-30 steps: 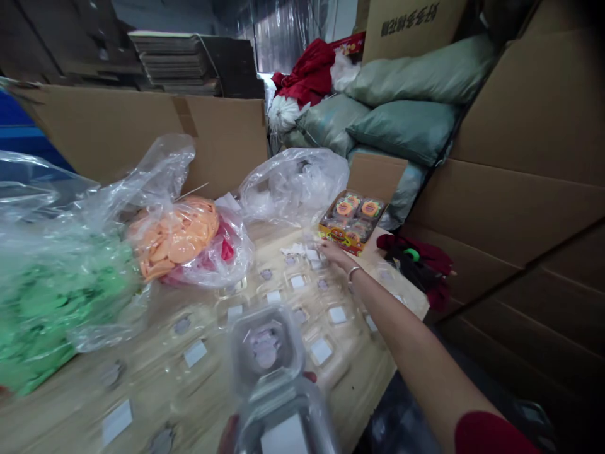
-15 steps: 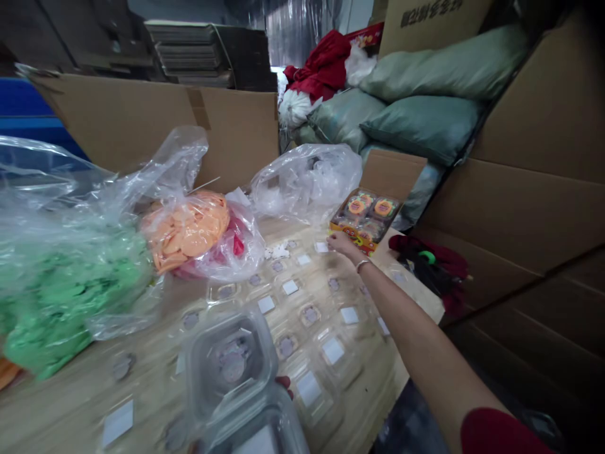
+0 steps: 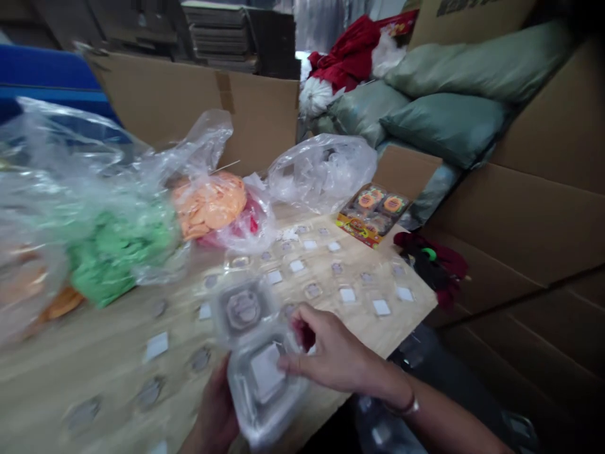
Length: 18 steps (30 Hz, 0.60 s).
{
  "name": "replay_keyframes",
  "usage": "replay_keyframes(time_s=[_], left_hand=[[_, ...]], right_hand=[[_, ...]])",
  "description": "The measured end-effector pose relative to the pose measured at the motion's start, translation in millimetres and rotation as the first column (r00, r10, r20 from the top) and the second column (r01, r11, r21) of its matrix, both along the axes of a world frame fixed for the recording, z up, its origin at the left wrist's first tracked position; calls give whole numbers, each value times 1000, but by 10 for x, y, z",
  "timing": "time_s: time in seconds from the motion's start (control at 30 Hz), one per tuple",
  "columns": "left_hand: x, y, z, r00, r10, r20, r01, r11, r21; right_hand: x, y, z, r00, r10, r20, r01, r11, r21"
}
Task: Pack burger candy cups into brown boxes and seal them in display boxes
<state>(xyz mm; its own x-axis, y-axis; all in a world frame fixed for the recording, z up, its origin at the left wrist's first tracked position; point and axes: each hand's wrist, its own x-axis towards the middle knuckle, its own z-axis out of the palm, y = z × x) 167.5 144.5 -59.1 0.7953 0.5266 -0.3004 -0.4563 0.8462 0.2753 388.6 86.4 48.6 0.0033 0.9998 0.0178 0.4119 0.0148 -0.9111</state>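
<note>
Open clear plastic clamshell containers (image 3: pixel 243 381), apparently nested in a stack, tilt above the near side of the table. One half shows a round greyish sticker (image 3: pixel 244 307); a white square (image 3: pixel 267 371) shows in the other. My left hand (image 3: pixel 218 403) grips the stack from its lower left side, with most fingers hidden beneath. My right hand (image 3: pixel 326 350) is closed at the right edge, its thumb over the white square and its fingers curled by the rim. Rows of similar open containers (image 3: pixel 347 295) lie spread over the table around them.
Bags of green pieces (image 3: pixel 106 252) and orange discs (image 3: pixel 212 205) lie at the left, beside a crumpled clear bag (image 3: pixel 324 173). A display box (image 3: pixel 366 217) of packed containers stands at the far right corner. Cardboard (image 3: pixel 534 214) borders the right side; dark cloth (image 3: pixel 432 258) hangs near the table edge.
My right hand has come back from the far end of the table to the containers in my left hand. The view has shifted, so the table's things appear farther right.
</note>
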Motion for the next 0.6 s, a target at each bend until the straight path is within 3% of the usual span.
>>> replay_keyframes(time_s=[0.1,0.27,0.37,0.47,0.53,0.6], left_hand=[[-96,-186,47,996,93,2,-93,995,39],[-509,-534,204,983,183,32,-185,978,96],[-905,-697,212,958,273,85,-281,953,114],[-1380,-831,135,902,404,154,-422,900,108],[-1720,-900,63,863,473,177,-494,864,96],[-2065,-949,-3,832,525,179,-545,833,92]], right_hand=[[-286,-232,6,996,-82,35,82,997,1],[-600,-102,1,995,95,-16,-95,995,1],[-982,61,72,980,195,30,-197,977,77],[-1504,288,84,931,363,40,-365,918,156],[-1874,499,25,872,488,-31,-483,871,89],[-2207,767,-80,864,500,-57,-503,862,-57]])
